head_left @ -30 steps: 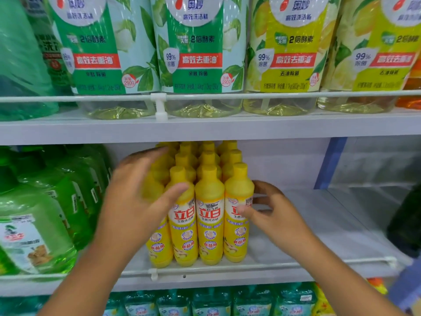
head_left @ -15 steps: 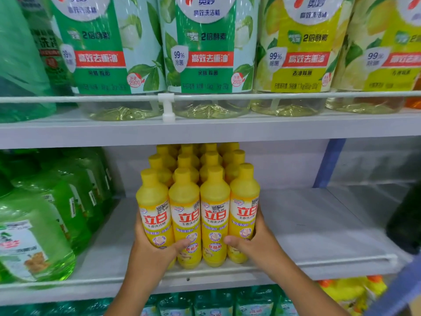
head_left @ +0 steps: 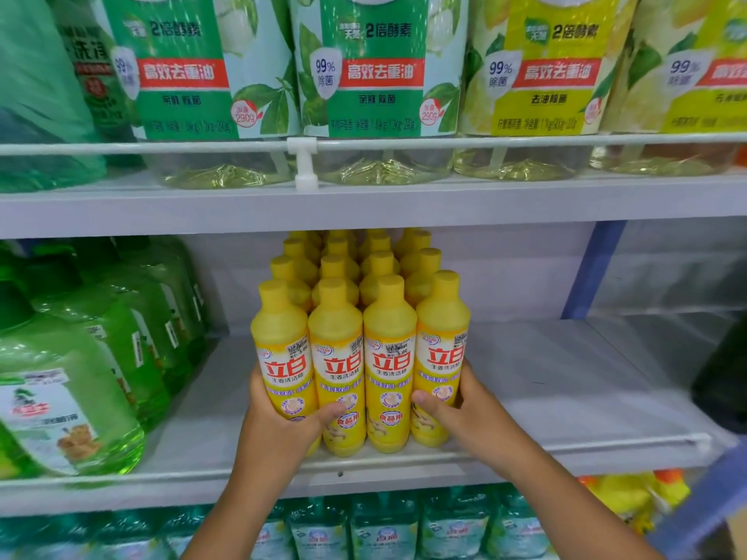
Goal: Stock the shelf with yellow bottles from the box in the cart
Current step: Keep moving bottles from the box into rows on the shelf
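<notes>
Several yellow bottles (head_left: 389, 357) with red lettering stand in tight rows on the middle white shelf (head_left: 566, 398), running back to the rear wall. My left hand (head_left: 279, 418) wraps the lower part of the leftmost front bottle (head_left: 283, 357), thumb lying across the neighbouring one. My right hand (head_left: 465, 410) wraps the rightmost front bottle (head_left: 442, 349), thumb on its front. The two hands squeeze the front row from both sides. The box and the cart are out of view.
Green jugs (head_left: 68, 398) crowd the shelf's left part. Bare shelf lies to the right, up to a blue upright (head_left: 590, 272) and a dark object (head_left: 723, 377). A white rail (head_left: 606, 444) runs along the front edge. Big refill bottles (head_left: 376, 74) fill the shelf above.
A second ago both hands were higher, against the sides of the block of bottles. They dropped to the bottoms of the front row and now clasp it; the row sits squarer.
</notes>
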`<move>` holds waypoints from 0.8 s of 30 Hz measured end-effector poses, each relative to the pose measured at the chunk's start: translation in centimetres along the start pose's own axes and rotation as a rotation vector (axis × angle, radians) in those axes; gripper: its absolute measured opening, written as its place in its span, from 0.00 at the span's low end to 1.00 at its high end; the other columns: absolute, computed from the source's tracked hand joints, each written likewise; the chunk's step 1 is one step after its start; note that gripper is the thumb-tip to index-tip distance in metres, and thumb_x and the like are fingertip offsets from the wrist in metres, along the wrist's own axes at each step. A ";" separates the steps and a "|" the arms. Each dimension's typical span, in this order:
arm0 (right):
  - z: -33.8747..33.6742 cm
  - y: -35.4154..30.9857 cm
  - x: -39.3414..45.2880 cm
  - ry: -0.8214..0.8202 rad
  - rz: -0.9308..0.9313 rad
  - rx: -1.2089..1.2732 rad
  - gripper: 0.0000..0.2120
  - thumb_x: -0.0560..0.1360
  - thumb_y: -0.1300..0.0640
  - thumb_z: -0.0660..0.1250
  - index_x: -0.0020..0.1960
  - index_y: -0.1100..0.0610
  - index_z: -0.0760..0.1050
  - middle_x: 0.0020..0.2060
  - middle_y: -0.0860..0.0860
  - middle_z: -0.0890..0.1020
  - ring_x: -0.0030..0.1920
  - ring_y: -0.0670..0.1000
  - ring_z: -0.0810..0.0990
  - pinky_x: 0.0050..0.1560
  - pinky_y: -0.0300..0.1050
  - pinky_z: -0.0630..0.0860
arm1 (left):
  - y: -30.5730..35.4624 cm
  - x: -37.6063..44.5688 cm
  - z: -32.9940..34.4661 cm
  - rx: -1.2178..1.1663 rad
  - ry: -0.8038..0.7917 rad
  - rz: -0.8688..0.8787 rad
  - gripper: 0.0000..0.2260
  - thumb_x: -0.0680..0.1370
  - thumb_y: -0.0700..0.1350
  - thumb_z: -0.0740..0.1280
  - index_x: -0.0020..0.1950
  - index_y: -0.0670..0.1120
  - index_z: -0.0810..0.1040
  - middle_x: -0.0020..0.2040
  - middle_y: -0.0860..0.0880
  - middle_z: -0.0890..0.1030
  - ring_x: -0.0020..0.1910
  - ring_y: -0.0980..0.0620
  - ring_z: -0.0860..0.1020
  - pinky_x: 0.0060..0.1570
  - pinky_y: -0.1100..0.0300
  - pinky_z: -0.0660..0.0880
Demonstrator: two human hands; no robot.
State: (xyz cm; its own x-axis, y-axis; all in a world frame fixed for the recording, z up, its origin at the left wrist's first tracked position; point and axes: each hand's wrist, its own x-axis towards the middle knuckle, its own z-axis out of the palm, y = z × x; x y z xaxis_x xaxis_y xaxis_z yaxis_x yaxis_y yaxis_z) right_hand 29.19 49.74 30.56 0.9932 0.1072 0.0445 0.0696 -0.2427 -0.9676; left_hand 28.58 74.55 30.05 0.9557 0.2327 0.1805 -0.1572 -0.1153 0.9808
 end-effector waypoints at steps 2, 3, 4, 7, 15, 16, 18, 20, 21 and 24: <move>0.1 0.1 0.0 0.009 -0.002 -0.014 0.32 0.73 0.46 0.73 0.73 0.40 0.63 0.61 0.36 0.81 0.61 0.38 0.80 0.64 0.46 0.78 | 0.0 -0.1 0.0 -0.001 -0.005 0.000 0.36 0.56 0.51 0.82 0.57 0.67 0.68 0.53 0.62 0.82 0.49 0.63 0.82 0.46 0.60 0.78; 0.2 0.1 0.0 0.015 -0.008 -0.023 0.32 0.74 0.47 0.73 0.74 0.40 0.63 0.62 0.36 0.80 0.61 0.39 0.80 0.64 0.47 0.78 | 0.1 -0.2 0.0 -0.001 -0.009 0.003 0.36 0.56 0.51 0.82 0.57 0.68 0.68 0.54 0.62 0.82 0.49 0.63 0.82 0.45 0.60 0.78; 0.3 0.2 0.0 0.020 -0.012 -0.031 0.33 0.75 0.48 0.73 0.74 0.40 0.62 0.63 0.37 0.80 0.62 0.39 0.79 0.65 0.48 0.77 | 0.2 -0.2 0.0 0.001 -0.013 0.006 0.37 0.57 0.51 0.82 0.58 0.68 0.67 0.54 0.63 0.81 0.49 0.63 0.82 0.46 0.60 0.78; 0.3 0.1 -0.1 0.046 -0.014 -0.034 0.34 0.74 0.46 0.74 0.75 0.40 0.62 0.63 0.38 0.80 0.62 0.40 0.80 0.65 0.49 0.77 | 0.5 -0.5 -0.3 0.004 -0.015 0.036 0.40 0.58 0.50 0.82 0.61 0.69 0.65 0.54 0.67 0.80 0.51 0.65 0.81 0.46 0.62 0.77; 2.0 -1.3 -1.6 0.200 0.005 -0.087 0.30 0.73 0.55 0.76 0.67 0.38 0.65 0.60 0.37 0.80 0.55 0.33 0.80 0.58 0.39 0.79 | 1.4 -0.3 -1.4 0.156 -0.078 0.044 0.40 0.58 0.59 0.82 0.64 0.63 0.66 0.59 0.60 0.79 0.54 0.63 0.79 0.52 0.57 0.78; 2.3 -1.4 -1.9 0.208 0.005 -0.106 0.30 0.74 0.55 0.76 0.66 0.36 0.64 0.60 0.36 0.80 0.55 0.31 0.79 0.57 0.36 0.78 | 1.4 -0.4 -1.8 0.189 -0.094 0.041 0.39 0.60 0.58 0.82 0.66 0.60 0.66 0.59 0.59 0.78 0.54 0.63 0.79 0.54 0.54 0.78; 2.7 -1.7 -2.6 0.225 -0.014 -0.142 0.29 0.75 0.57 0.74 0.65 0.36 0.63 0.59 0.33 0.78 0.53 0.26 0.77 0.52 0.27 0.75 | 1.4 -0.6 -2.5 0.257 -0.122 0.066 0.35 0.67 0.54 0.80 0.69 0.58 0.65 0.60 0.60 0.78 0.52 0.65 0.77 0.55 0.54 0.76; 3.3 -2.1 -3.8 0.244 -0.044 -0.213 0.29 0.77 0.58 0.72 0.69 0.40 0.62 0.61 0.35 0.77 0.55 0.25 0.75 0.53 0.24 0.72 | 1.2 -1.1 -3.1 0.322 -0.150 0.115 0.34 0.71 0.51 0.77 0.71 0.57 0.62 0.62 0.59 0.77 0.54 0.62 0.78 0.55 0.56 0.74; 3.5 -2.3 -4.5 0.251 -0.062 -0.253 0.29 0.77 0.56 0.72 0.71 0.41 0.61 0.63 0.37 0.76 0.59 0.27 0.74 0.58 0.27 0.72 | 1.0 -1.3 -3.3 0.368 -0.165 0.134 0.35 0.72 0.52 0.76 0.73 0.56 0.60 0.64 0.58 0.77 0.57 0.58 0.78 0.56 0.54 0.74; 3.5 -2.4 -7.2 0.232 -0.095 -0.455 0.28 0.79 0.49 0.69 0.73 0.36 0.58 0.67 0.39 0.72 0.67 0.38 0.69 0.67 0.40 0.66 | 0.7 -3.0 -4.0 0.533 -0.179 0.190 0.42 0.73 0.57 0.74 0.78 0.56 0.51 0.73 0.51 0.70 0.69 0.50 0.72 0.64 0.46 0.73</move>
State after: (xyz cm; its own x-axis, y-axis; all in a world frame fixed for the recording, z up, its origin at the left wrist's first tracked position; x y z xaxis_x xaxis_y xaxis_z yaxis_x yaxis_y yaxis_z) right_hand 21.56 52.91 31.69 0.9715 -0.0545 0.2307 0.1427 -0.6426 -0.7528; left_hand 24.65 77.62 30.46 0.9574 -0.0003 0.2889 -0.2270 -0.6192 0.7517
